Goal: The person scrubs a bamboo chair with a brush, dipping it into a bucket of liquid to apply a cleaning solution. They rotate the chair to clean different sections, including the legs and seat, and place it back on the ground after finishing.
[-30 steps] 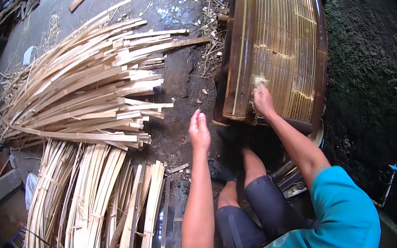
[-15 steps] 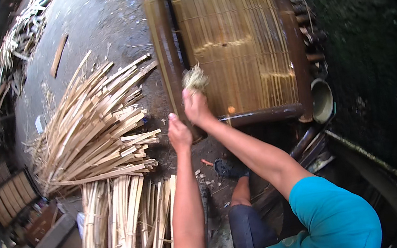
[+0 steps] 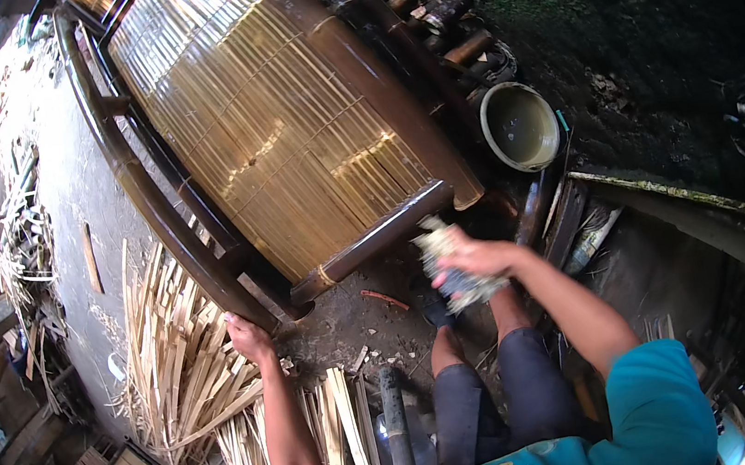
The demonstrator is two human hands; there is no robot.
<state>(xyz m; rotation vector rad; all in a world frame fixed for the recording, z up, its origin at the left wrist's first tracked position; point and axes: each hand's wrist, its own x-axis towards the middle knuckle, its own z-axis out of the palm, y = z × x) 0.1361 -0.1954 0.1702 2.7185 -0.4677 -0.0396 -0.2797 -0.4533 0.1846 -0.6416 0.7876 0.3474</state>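
Running away up and to the left from the person, the bamboo bench (image 3: 278,142) has its near corner gripped by the left hand (image 3: 249,338), while the right hand (image 3: 474,260) (closed around a pale fibrous wad (image 3: 451,269)) sits just beside its end rail (image 3: 374,243).

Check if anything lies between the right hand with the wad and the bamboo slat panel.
Nothing visible does. The right hand holds a pale wad just off the panel's dark end rail. The left hand grips the frame corner, off to the side.
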